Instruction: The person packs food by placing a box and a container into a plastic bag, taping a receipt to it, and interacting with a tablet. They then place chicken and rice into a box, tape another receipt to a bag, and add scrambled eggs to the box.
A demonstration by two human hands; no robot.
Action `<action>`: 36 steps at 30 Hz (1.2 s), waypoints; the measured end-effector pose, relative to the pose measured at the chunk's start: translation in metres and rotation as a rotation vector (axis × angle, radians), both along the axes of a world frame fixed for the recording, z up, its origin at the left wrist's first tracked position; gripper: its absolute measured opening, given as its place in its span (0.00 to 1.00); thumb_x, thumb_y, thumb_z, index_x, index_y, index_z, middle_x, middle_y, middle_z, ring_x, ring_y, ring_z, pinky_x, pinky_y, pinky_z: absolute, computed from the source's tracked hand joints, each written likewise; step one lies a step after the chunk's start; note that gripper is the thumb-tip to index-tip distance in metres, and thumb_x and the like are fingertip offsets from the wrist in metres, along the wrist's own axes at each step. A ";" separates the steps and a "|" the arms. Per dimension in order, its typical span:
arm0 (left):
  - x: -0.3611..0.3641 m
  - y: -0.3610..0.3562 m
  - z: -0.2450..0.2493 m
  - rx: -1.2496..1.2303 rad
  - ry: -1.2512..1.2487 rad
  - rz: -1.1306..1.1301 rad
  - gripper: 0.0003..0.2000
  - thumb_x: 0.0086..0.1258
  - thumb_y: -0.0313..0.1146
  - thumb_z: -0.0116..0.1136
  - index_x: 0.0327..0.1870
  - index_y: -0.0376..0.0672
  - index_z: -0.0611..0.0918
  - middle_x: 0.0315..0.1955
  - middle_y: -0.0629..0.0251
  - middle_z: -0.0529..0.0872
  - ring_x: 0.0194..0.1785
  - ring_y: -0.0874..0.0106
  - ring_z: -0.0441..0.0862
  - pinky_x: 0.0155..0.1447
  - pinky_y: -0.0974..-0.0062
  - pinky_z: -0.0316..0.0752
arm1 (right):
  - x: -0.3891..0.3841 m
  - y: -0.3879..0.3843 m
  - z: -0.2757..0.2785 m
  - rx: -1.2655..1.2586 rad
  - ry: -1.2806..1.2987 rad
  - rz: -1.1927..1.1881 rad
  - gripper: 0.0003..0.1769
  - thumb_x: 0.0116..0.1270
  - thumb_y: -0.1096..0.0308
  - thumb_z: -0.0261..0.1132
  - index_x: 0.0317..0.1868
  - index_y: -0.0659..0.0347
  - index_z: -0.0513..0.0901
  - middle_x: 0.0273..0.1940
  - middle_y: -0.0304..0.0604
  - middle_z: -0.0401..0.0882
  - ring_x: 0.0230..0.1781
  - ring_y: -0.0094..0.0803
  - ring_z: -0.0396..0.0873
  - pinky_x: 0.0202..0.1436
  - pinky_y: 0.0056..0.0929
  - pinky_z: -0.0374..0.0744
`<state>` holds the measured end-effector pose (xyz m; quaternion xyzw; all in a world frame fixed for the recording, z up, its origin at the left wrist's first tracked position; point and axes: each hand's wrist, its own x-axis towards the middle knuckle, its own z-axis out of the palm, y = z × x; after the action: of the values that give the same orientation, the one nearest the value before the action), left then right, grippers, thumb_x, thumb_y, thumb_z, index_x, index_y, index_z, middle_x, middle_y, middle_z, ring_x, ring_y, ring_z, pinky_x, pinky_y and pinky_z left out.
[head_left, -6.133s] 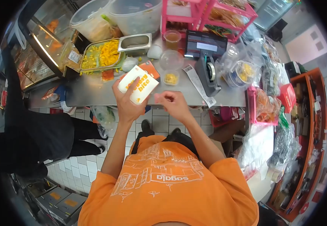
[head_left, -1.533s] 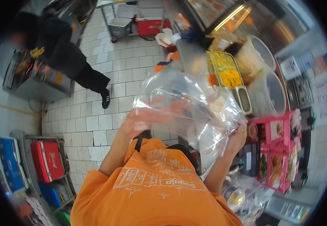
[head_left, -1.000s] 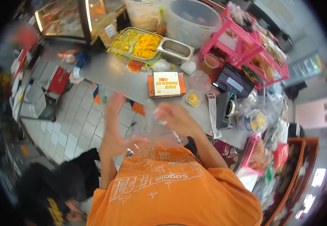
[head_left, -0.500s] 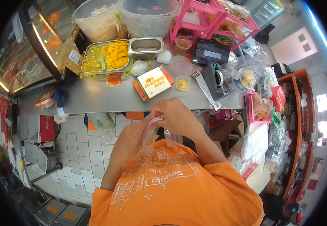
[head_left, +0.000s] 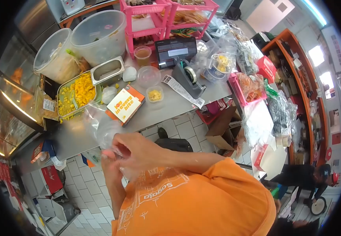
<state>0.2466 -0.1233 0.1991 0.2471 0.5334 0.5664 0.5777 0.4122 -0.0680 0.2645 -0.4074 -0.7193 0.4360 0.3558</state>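
Note:
A clear plastic bag [head_left: 103, 126] is in both my hands, puffed out and blurred by motion over the front edge of the counter. My right hand [head_left: 139, 151] is closed on the bag, its thumb and fingers pinched together. Lower and to the left, my left hand [head_left: 112, 167] is closed round the bag's other part, its fingers partly hidden. Just beyond the hands lies a white and orange box [head_left: 125, 104] printed "joy in every bite". A small tub of yellow food [head_left: 154, 94] stands to its right.
On the steel counter [head_left: 147, 116] are a tray of yellow food [head_left: 76, 94], a steel pan [head_left: 107, 70], a tape dispenser [head_left: 189, 78] and a dark screen [head_left: 175, 51]. Big clear tubs [head_left: 99, 39] and pink racks [head_left: 147, 23] stand behind. A person [head_left: 308, 177] bends at the far right.
The view has turned to the right, and the counter now slants across it. My hands have shifted left, and the bag, earlier bunched low between them, now spreads out above the counter edge.

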 end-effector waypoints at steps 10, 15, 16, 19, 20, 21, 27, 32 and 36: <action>-0.088 -0.010 0.007 0.197 1.088 0.482 0.12 0.56 0.20 0.70 0.30 0.40 0.75 0.28 0.67 0.76 0.36 0.75 0.74 0.46 0.75 0.70 | 0.115 0.057 -0.013 0.439 -0.135 -0.440 0.13 0.53 0.87 0.62 0.21 0.62 0.68 0.21 0.35 0.64 0.21 0.22 0.66 0.25 0.25 0.65; -0.034 0.033 -0.013 0.384 1.068 0.280 0.31 0.55 0.21 0.69 0.64 0.41 0.76 0.57 0.59 0.78 0.61 0.64 0.76 0.61 0.65 0.72 | 0.046 0.037 0.024 -0.120 0.176 0.210 0.12 0.51 0.85 0.61 0.35 0.59 0.77 0.20 0.33 0.67 0.22 0.19 0.66 0.26 0.23 0.65; -0.035 0.035 -0.015 0.234 1.377 0.166 0.34 0.54 0.18 0.64 0.68 0.42 0.74 0.63 0.58 0.77 0.62 0.60 0.77 0.61 0.61 0.72 | 0.060 0.057 0.003 0.276 0.076 -0.017 0.11 0.52 0.83 0.66 0.35 0.59 0.78 0.20 0.30 0.65 0.21 0.16 0.63 0.26 0.19 0.62; -0.092 0.009 -0.007 0.002 0.855 0.454 0.31 0.54 0.24 0.71 0.63 0.39 0.77 0.60 0.53 0.79 0.57 0.56 0.79 0.61 0.60 0.73 | 0.120 0.095 0.002 0.315 -0.213 -0.360 0.12 0.52 0.78 0.74 0.35 0.59 0.81 0.20 0.26 0.66 0.22 0.12 0.61 0.26 0.16 0.60; -0.089 0.011 0.004 0.003 0.854 0.474 0.31 0.54 0.24 0.71 0.63 0.39 0.77 0.60 0.53 0.79 0.57 0.56 0.79 0.61 0.60 0.73 | 0.111 0.097 0.001 0.325 -0.208 -0.343 0.12 0.52 0.78 0.74 0.35 0.59 0.81 0.20 0.26 0.66 0.22 0.12 0.61 0.26 0.16 0.60; -0.076 0.014 0.020 0.060 1.450 0.704 0.26 0.57 0.24 0.70 0.60 0.40 0.79 0.53 0.55 0.83 0.53 0.61 0.81 0.54 0.65 0.75 | 0.098 0.094 -0.001 0.229 -0.167 -0.258 0.12 0.52 0.78 0.71 0.38 0.58 0.82 0.18 0.28 0.65 0.21 0.15 0.62 0.27 0.21 0.63; -0.075 0.018 0.004 0.393 1.277 0.174 0.07 0.68 0.24 0.61 0.44 0.37 0.86 0.27 0.69 0.87 0.28 0.81 0.78 0.30 0.80 0.71 | 0.024 0.117 -0.009 0.003 -0.122 0.331 0.30 0.46 0.73 0.81 0.50 0.59 0.78 0.42 0.34 0.80 0.33 0.15 0.75 0.32 0.16 0.70; -0.136 -0.059 0.030 -0.167 0.806 0.207 0.05 0.71 0.24 0.57 0.40 0.33 0.84 0.23 0.69 0.84 0.16 0.85 0.69 0.20 0.82 0.61 | 0.016 0.190 -0.096 0.390 -0.383 0.697 0.62 0.38 0.66 0.84 0.75 0.52 0.60 0.65 0.46 0.66 0.67 0.38 0.67 0.64 0.40 0.70; -0.126 -0.090 0.044 -0.169 0.576 0.240 0.05 0.69 0.26 0.63 0.35 0.34 0.82 0.21 0.70 0.81 0.19 0.84 0.71 0.22 0.82 0.62 | -0.045 0.188 -0.102 0.438 -0.940 0.584 0.65 0.34 0.57 0.81 0.77 0.47 0.58 0.61 0.47 0.70 0.65 0.45 0.68 0.63 0.56 0.68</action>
<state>0.1206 -0.2130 0.2428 0.2838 0.7454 0.4911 0.3503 0.3671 0.1201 0.1623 -0.2590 -0.9552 0.1304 -0.0597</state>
